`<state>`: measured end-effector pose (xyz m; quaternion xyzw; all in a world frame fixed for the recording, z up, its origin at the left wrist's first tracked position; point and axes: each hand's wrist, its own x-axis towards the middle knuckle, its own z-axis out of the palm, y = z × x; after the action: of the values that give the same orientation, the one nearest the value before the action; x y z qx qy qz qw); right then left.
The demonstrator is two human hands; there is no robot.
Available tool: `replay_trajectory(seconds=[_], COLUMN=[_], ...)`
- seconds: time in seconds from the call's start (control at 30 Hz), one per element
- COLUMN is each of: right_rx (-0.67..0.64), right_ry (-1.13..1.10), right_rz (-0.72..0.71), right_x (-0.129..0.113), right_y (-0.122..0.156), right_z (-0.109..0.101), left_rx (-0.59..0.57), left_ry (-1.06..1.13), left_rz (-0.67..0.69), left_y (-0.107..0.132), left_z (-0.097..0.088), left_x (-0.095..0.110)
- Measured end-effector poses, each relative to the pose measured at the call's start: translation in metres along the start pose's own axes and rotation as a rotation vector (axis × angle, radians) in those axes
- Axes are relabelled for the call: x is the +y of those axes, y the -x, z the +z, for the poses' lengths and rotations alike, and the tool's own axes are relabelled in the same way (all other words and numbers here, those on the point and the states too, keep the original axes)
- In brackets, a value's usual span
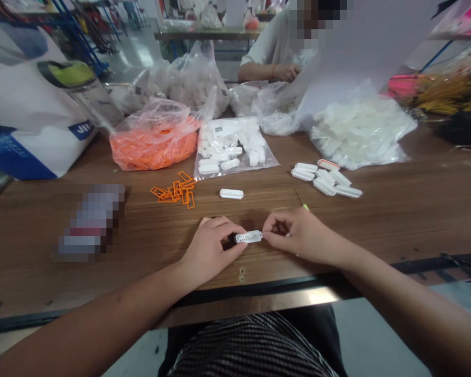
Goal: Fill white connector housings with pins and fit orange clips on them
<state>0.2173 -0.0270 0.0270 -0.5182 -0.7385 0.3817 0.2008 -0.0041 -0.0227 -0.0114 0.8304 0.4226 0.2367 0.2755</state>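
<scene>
Between my two hands, over the front part of the table, is a white plastic connector housing with rows of small holes facing up. My left hand pinches its left end between thumb and fingers. At its right end, the thumb and index finger of my right hand are closed on the tip. Another white housing lies just beyond my hands. To its left is a loose heap of orange rectangular frames. A small group of white housings lies to the right, one showing an orange edge.
Behind are a bag of orange frames, a flat bag of white housings and a bigger bag of white parts. A blurred-out object lies left, near a bottle. Across the table sits a person.
</scene>
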Motion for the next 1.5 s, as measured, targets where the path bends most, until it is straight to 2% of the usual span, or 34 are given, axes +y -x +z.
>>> replay_trajectory(seconds=[0.17,0.47,0.7,0.97,1.23,1.5], right_rx=[0.026,-0.009,-0.007,-0.023,0.032,0.062], right_ry=[0.136,0.224,0.172,0.369,0.105,0.139], right_rz=[-0.117,-0.175,-0.13,-0.296,-0.143,-0.188], right_x=[-0.003,-0.006,-0.004,-0.001,0.004,0.007], right_y=[-0.007,-0.007,-0.009,-0.003,-0.008,-0.007], right_z=[0.016,0.015,0.015,0.016,0.02,0.018], left_rx=[0.001,0.013,0.002,0.013,0.012,0.02], left_ry=[0.017,0.021,0.013,0.027,0.024,0.019], left_rz=[0.002,0.013,0.004,0.006,0.011,0.018], left_y=[0.0,-0.001,0.0,0.0,0.0,0.001], left_z=[0.0,0.0,0.0,0.001,0.0,0.001], left_x=[0.0,-0.001,-0.001,0.0,0.0,0.0])
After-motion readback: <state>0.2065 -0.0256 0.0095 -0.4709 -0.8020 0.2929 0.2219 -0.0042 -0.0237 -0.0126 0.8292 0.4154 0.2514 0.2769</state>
